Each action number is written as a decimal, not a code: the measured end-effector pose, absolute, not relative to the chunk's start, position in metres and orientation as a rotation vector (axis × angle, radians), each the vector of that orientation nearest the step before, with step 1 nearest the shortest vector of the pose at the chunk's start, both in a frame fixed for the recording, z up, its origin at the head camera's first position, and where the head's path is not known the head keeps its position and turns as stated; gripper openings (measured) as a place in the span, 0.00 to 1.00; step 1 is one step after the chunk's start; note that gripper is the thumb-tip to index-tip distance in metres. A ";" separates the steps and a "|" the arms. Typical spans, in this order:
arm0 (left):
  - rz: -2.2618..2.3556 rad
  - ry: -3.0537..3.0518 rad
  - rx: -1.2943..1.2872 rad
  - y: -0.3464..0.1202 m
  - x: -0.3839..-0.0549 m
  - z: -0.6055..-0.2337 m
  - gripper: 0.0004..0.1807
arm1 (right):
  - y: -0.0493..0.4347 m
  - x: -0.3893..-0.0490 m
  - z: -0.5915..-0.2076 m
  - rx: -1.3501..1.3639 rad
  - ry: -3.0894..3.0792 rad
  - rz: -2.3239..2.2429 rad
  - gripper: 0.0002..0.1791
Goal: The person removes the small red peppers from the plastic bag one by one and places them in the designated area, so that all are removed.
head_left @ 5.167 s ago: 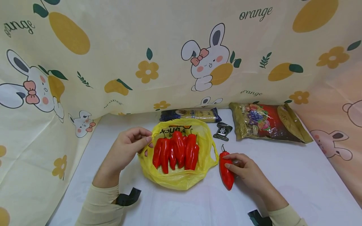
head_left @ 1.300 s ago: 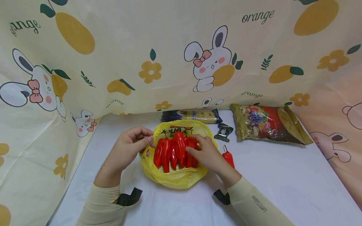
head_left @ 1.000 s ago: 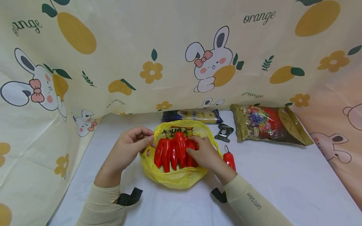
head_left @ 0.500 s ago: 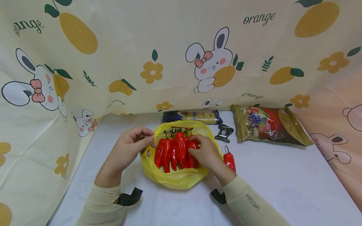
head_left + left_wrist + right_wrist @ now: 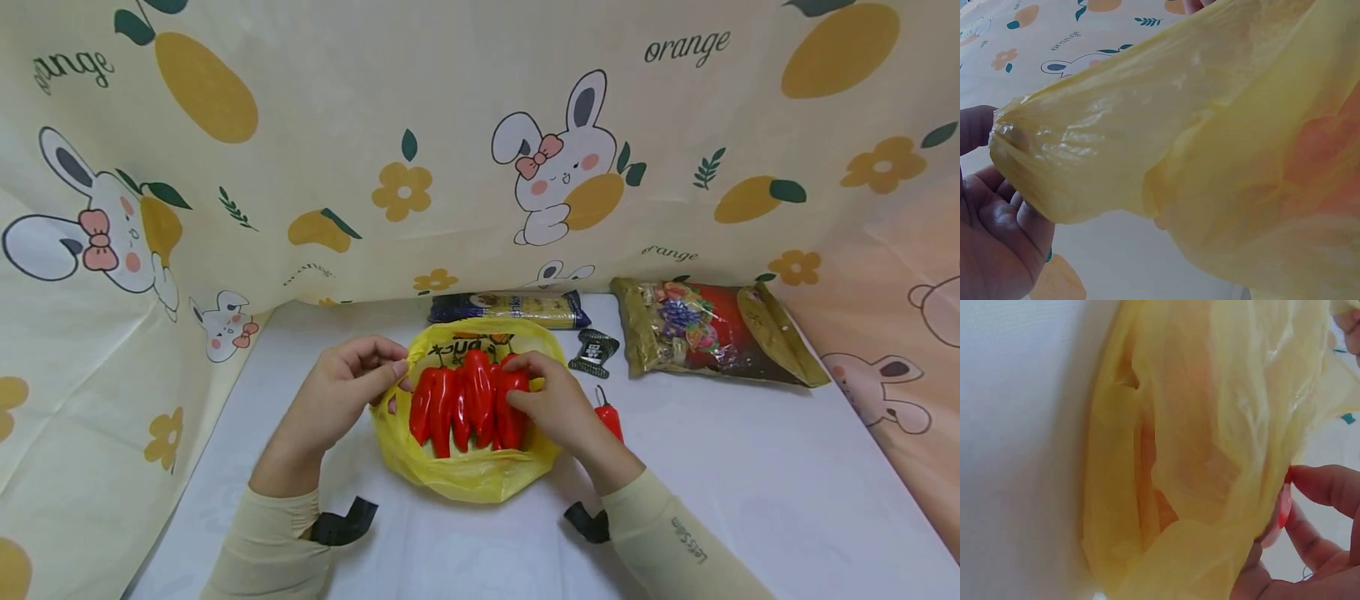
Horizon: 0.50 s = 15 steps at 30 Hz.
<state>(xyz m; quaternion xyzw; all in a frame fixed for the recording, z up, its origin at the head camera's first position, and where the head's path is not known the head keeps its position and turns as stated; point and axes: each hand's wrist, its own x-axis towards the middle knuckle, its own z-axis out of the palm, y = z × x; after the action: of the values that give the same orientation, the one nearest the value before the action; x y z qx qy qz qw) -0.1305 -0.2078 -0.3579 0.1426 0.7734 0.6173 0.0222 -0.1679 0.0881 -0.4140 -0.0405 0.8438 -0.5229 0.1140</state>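
Note:
A yellow plastic bag (image 5: 465, 483) stands with its mouth towards me, several red chili peppers (image 5: 442, 408) side by side inside. My left hand (image 5: 352, 379) pinches the bag's left rim between thumb and fingers; in the left wrist view the film (image 5: 1085, 150) is stretched from that hand. At the bag's right side my right hand (image 5: 555, 404) grips the rightmost pepper (image 5: 513, 408). The right wrist view shows a red bit of pepper (image 5: 1285, 506) between thumb and fingers, the rest hidden by the bag. Another chili pepper (image 5: 609, 419) lies outside on the right, partly behind my right wrist.
Behind the bag lies a blue-and-gold packet (image 5: 517, 310). A small black wrapped packet (image 5: 594, 353) sits to its right, and a large gold-and-red bag (image 5: 712, 333) lies farther right. White cloth (image 5: 750, 467) covers the table; a printed curtain (image 5: 450, 100) rises behind.
The right hand has let go of the pepper outside and moved left into the bag. Over the last half second it has shifted slightly right with the rightmost pepper. The left hand stays put.

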 end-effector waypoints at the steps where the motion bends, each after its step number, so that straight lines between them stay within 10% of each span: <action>1: 1.913 2.397 0.445 -0.208 -0.130 -0.358 0.09 | 0.089 -0.168 -0.414 -0.125 2.466 -1.543 0.18; 15: 1.928 2.375 0.444 -0.207 -0.130 -0.357 0.09 | 0.115 -0.157 -0.400 -0.257 2.195 -1.799 0.21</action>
<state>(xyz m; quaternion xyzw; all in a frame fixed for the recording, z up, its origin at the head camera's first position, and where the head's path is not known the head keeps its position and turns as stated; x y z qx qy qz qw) -0.1300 -0.2071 -0.3565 0.1436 0.7681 0.6235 0.0252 -0.1566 0.1147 -0.4002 -0.0891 0.7622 -0.6246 0.1453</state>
